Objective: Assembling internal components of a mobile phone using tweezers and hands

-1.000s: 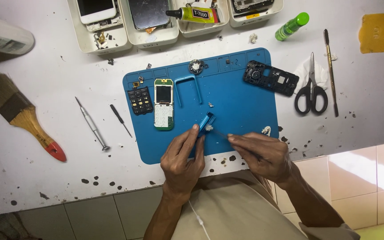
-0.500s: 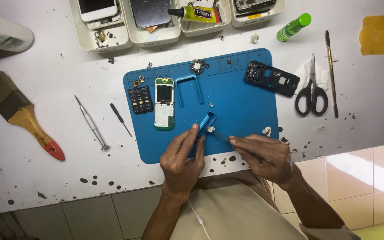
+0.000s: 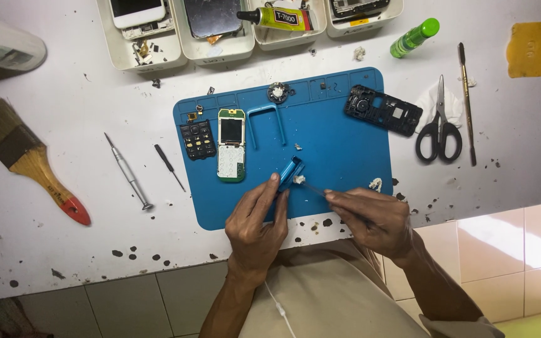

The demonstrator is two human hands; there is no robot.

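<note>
Left hand: I saw my left hand point(image 3: 255, 219) pinching a small blue plastic part point(image 3: 290, 171) between thumb and fingertips, tilted up off the blue mat point(image 3: 345, 181) so its open side faced the tool.
Right hand: my right hand point(image 3: 370, 219) was closed around a thin tool point(image 3: 311, 187), held low like a pen, its tip at a white scrap on the blue part; I could not tell whether it was tweezers or a probe.
Mat, middle: a bare phone board with screen point(image 3: 231, 145) lay flat beside the black keypad point(image 3: 197, 139), kept together within reach.
Mat, far: a black phone frame point(image 3: 383, 111) sat at the top right corner.
Bench, sides: a screwdriver point(image 3: 128, 171) and paintbrush point(image 3: 26, 159) lay left, scissors point(image 3: 439, 128) right.
Bench, back: trays point(image 3: 214, 47) held phones and a glue tube point(image 3: 273, 17).
</note>
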